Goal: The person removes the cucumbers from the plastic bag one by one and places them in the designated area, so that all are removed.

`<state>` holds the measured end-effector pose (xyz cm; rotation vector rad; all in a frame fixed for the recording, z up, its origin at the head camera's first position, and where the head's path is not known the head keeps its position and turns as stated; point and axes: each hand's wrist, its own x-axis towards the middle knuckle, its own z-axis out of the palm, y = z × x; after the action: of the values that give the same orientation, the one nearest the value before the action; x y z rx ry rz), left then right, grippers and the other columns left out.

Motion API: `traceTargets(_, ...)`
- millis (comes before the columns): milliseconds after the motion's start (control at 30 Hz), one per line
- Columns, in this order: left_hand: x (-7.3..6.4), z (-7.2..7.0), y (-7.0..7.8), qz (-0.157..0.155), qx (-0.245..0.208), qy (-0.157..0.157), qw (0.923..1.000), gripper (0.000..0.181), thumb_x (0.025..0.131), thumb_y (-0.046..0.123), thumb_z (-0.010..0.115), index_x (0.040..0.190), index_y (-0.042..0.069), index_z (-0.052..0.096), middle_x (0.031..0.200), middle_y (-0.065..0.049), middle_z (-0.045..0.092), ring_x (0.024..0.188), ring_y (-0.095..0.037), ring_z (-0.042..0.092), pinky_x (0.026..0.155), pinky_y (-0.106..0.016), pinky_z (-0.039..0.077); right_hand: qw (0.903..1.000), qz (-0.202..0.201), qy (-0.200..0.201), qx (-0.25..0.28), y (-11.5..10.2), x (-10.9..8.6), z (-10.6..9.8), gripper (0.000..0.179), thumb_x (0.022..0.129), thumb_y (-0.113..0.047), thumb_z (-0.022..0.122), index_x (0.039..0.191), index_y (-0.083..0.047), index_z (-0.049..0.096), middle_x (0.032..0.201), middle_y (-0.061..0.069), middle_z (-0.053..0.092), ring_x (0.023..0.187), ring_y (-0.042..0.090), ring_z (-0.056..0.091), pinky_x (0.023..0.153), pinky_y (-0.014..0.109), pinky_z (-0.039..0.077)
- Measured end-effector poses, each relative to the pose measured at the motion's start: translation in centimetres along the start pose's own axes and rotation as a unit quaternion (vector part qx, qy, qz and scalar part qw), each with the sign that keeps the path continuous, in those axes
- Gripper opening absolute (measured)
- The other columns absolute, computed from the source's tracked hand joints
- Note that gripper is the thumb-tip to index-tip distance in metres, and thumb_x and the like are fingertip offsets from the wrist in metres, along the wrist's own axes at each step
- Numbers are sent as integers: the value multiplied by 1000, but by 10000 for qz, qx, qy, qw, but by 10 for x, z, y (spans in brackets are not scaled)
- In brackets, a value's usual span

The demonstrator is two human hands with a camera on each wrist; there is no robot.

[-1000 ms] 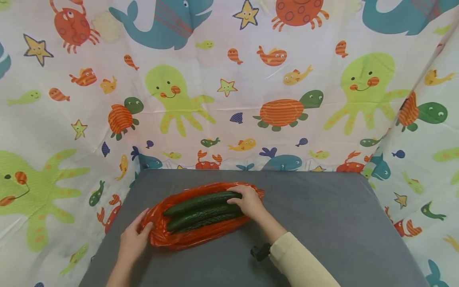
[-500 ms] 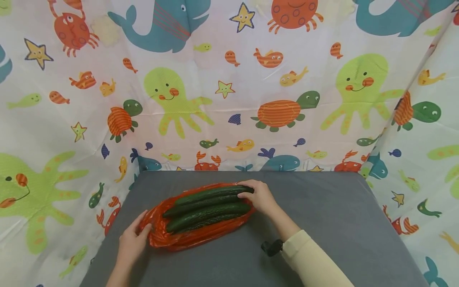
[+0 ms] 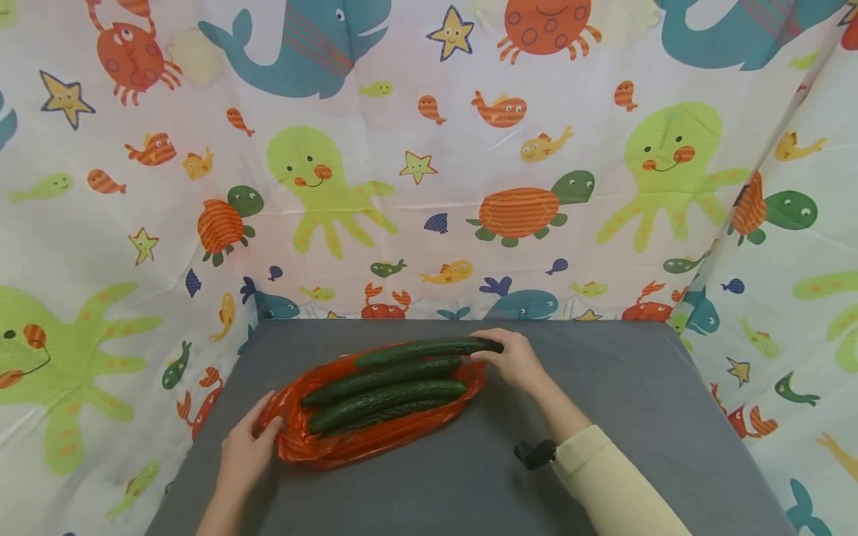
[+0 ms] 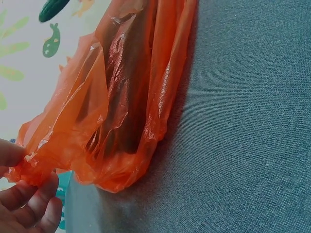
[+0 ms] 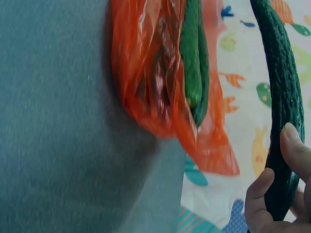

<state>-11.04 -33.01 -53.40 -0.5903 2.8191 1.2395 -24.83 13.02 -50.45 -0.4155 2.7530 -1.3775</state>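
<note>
Right wrist: held cucumber (image 5: 284,82) partly off-frame

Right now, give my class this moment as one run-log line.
left grip: pinching orange bag | right grip: holding raised cucumber by one end | other cucumbers: in bag | bag: on grey table

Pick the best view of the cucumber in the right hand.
Right wrist: the held cucumber is largest, bumpy skin clear, far end cropped. Head: nearly whole but smaller, right hand over one end. Left wrist: only a green tip at the top edge, apparently it.
</note>
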Motion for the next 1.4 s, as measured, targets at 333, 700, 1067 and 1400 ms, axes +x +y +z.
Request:
traceTargets(333,2,3,-5,-33,-14,48,10000,56,104,36,54,157,22,39,146,-21,54,123,-37,57,103,-62,44,9986,414,-31,330,29,-3,-31,44,88,-30,78,131,-22,69,136,9,64,69,34,60,56,33,46)
traceTargets(700,3,2,-4,-33,21,69,10000,56,104,37,54,156,21,40,141,-23,58,116,-36,60,98,-60,48,9988,495,47,-14,56,-1,-59,45,89,-34,77,132,-24,68,141,12,61,77,27,64,61,33,47)
traceTargets(1067,3,0,-2,-80,29,71,9999,57,104,35,55,157,21,39,145,-23,55,121,-39,58,97,-60,49,9983,500,166,-238,74,-5,-96,46,91,-30,76,134,-20,67,142,15,60,123,36,59,81,42,54)
traceTargets(1400,4,0,-7,176,197,363,9990,56,102,29,60,154,18,44,137,-24,61,102,-34,69,66,-31,53,9948,884,313,-387,108,-18,-126,58,86,-48,75,138,-24,64,146,17,55,88,23,64,66,31,49)
